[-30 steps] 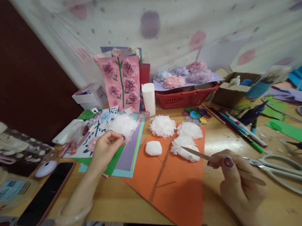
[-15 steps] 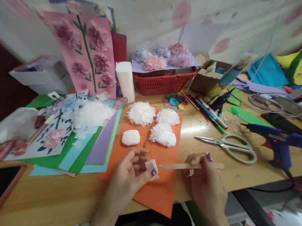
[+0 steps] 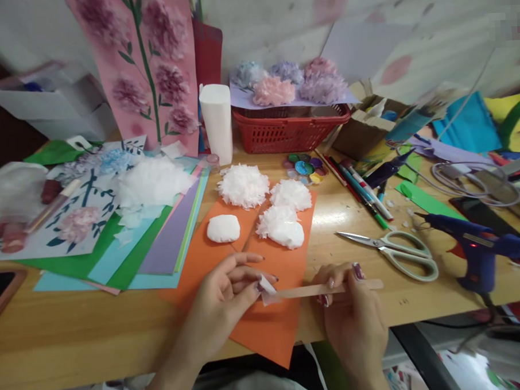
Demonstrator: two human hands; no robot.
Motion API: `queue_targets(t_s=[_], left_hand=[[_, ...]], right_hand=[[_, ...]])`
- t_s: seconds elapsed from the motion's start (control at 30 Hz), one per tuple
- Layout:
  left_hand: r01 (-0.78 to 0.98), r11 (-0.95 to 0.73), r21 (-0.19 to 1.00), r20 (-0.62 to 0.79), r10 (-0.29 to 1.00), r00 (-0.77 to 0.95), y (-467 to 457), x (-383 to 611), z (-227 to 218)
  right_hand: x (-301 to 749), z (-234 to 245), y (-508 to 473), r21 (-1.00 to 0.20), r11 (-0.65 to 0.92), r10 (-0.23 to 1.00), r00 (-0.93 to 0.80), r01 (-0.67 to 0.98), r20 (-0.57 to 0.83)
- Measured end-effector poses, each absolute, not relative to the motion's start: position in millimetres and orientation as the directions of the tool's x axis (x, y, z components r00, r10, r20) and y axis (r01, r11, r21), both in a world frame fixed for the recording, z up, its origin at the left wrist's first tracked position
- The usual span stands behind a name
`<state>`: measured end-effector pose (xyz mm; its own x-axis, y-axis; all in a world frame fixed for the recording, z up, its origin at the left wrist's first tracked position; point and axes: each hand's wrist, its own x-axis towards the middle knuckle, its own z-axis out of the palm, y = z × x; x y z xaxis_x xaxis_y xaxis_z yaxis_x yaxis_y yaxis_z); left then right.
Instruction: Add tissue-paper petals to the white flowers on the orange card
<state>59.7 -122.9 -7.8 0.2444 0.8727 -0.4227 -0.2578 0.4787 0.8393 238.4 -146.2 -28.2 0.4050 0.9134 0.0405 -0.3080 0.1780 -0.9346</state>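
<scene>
Between thumb and fingers, my left hand [image 3: 230, 291] pinches a small square of white tissue paper [image 3: 269, 292], partly folded. My right hand [image 3: 351, 306] grips a flat wooden stick [image 3: 305, 291] whose tip points left and meets the tissue. Both hands are over or beside the orange paper [image 3: 275, 341]. On that paper, above my hands, sit a fluffy white pompom [image 3: 243, 186], a second fluffy one [image 3: 291, 195], a partly covered white pad [image 3: 282, 225] with ruffles on its left side, and a bare white pad [image 3: 223, 228].
Scissors [image 3: 391, 249] and a blue glue gun [image 3: 473, 246] lie to the right. A heap of white tissue pieces [image 3: 153, 181] rests on coloured paper sheets at left. Behind stand a red basket [image 3: 287, 133] and a white container [image 3: 217, 125]. Pens [image 3: 363, 187] lie at back right.
The tissue square has turned and folded in my left fingers, and the stick's tip now meets it. My view has tilted down slightly.
</scene>
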Motion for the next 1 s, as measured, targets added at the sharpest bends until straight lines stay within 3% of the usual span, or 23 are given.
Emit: queue_targets(t_s=[0.43,0.6,0.8,1.0], left_hand=[[-0.288,0.475,0.831,-0.420,0.877,0.234,-123.7,60.4,-6.0],[-0.272,0.462,0.844,-0.411,0.883,0.225,-124.1,60.3,-5.5],[-0.261,0.457,0.851,-0.412,0.887,0.210,-124.2,61.3,-6.7],[-0.213,0.435,0.875,-0.400,0.897,0.188,-123.8,60.3,-8.6]], right_hand=[[240.8,-32.0,-144.5,-0.951,0.209,0.879,0.470,-0.227,0.081],[242.0,-30.9,-143.3,-0.916,0.252,0.860,0.506,-0.311,0.065],[240.5,-28.6,-145.4,-0.944,0.157,0.915,0.403,-0.291,0.028],[238.9,-28.7,-145.9,-0.947,0.171,0.915,0.399,-0.272,0.051]])
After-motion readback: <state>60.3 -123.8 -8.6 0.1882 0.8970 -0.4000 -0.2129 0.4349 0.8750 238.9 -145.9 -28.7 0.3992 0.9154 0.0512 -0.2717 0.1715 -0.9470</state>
